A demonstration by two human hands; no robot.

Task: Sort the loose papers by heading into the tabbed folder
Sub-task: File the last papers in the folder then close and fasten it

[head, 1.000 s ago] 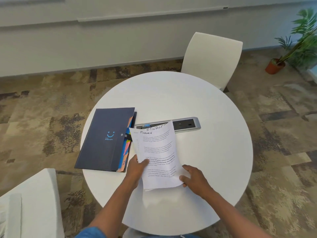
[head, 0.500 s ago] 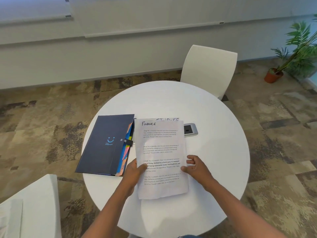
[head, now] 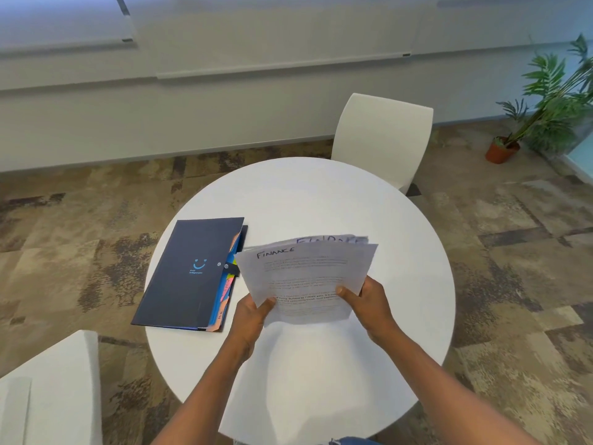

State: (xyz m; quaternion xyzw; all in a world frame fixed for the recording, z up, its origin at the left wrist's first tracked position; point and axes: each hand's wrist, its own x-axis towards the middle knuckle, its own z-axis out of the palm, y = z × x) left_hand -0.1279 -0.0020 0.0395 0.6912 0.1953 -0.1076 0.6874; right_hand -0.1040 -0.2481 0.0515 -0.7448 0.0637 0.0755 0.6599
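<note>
Holding up a small sheaf of papers (head: 305, 277) with both hands: left hand (head: 253, 313) pinching the lower left corner, thumb lying across the front sheet; right hand (head: 369, 303) gripping the lower right edge, thumb on top and fingers curled behind. Lifting the sheaf off the round white table (head: 321, 194), tilting it toward the camera, sheets fanning slightly at the top. Showing "FINANCE" handwritten at the top left of the front sheet, printed paragraphs below; showing a second, larger handwritten heading on a sheet behind, too blurred to read fully. Lying flat on the table's left side, just beside the sheaf's left edge: dark navy tabbed folder (head: 189, 274), closed, a pale blue smile mark on its cover, coloured tabs in orange, blue, yellow and pink peeking out along its right edge. Standing around the table on patterned carpet: white chair (head: 382, 139) at the far side, another white chair (head: 48, 390) at the near left, potted plant (head: 545, 101) at the far right by the wall.
</note>
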